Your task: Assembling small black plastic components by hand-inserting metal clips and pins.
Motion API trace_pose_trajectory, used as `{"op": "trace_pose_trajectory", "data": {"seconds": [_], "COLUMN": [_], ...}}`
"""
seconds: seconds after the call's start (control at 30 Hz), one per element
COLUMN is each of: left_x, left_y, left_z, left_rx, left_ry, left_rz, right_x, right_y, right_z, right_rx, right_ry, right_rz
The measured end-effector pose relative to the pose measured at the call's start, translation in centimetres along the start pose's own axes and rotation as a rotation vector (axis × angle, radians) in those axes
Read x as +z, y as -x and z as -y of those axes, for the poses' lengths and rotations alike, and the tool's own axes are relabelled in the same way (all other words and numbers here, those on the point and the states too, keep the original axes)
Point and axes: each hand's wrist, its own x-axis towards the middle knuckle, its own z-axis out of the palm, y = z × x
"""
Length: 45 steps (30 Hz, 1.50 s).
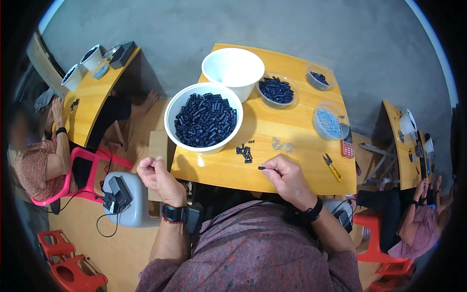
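My right hand point(287, 179) is over the front edge of the yellow wooden table point(214, 173). Between its thumb and fingertips it pinches a small black plastic sleeve point(261, 168). Left of the table edge, my left hand point(159, 181) is raised with its fingers curled in; whatever they hold, if anything, is too small to see. Several loose black sleeves point(244, 153) lie in front of my right hand, beside a patch of small clear pieces point(282, 145). A large white bucket point(170, 121) heaped with black plastic parts point(205, 119) stands between my hands, farther back.
Behind the full bucket stands another white bucket point(233, 65). Clear tubs hold black parts point(276, 90), more black parts point(319, 78) and pale blue pieces point(328, 122). Yellow-handled snips point(332, 168) and a red calculator point(347, 148) lie at right. People sit at side tables.
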Motion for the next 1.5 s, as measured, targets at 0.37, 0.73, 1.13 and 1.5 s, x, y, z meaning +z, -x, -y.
{"op": "trace_pose_trajectory", "data": {"seconds": [0.37, 0.73, 1.13, 1.5], "left_x": [4.0, 2.7, 2.9, 2.7], "left_y": [9.3, 8.4, 7.3, 7.3], "left_z": [-5.7, -3.1, -2.8, -2.2], "left_rx": [0.374, 0.121, -0.243, -0.25], "left_ry": [-0.247, -0.357, -0.23, -0.266], "left_rz": [1.13, 1.21, 0.963, 0.973], "right_x": [0.1, -0.3, 4.1, 4.9], "right_y": [1.1, -4.7, -12.1, -12.8], "right_z": [0.9, 0.5, -1.5, -2.3], "right_rx": [-0.052, -0.086, -0.227, -0.302], "right_ry": [-0.062, -0.097, 0.46, 0.372], "right_rz": [0.139, 0.208, 0.172, 0.078]}}
